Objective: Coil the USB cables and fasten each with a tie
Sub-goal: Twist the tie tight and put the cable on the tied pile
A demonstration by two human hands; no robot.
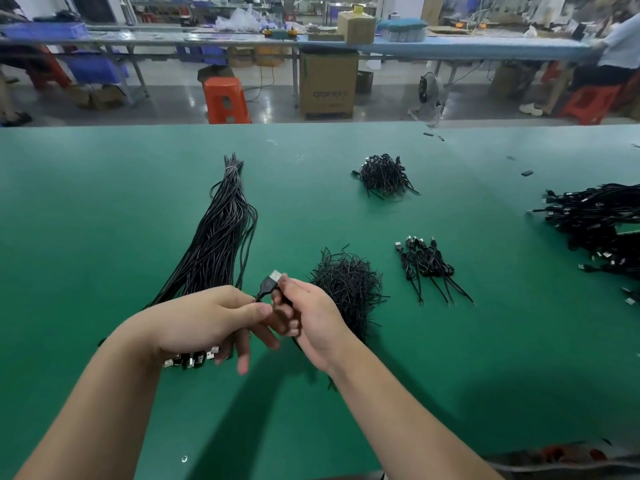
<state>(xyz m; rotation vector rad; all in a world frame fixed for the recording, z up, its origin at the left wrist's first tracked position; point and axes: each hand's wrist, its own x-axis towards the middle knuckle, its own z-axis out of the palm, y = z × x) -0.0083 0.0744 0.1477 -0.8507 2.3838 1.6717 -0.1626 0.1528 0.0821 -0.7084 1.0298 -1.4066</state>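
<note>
You hold one USB cable (270,282) above the green desk (104,220), its metal plug pointing up and away. Your right hand (308,320) has a closed grip on the cable just below the plug; your left hand (211,323) pinches the cord beside it, lower fingers loose. Under your left hand lies the long bundle of uncoiled cables (218,237), plugs toward you. Just beyond your right hand sits the pile of ties (346,289). Further right lie a few coiled cables (427,265); another heap (384,174) sits farther back.
</note>
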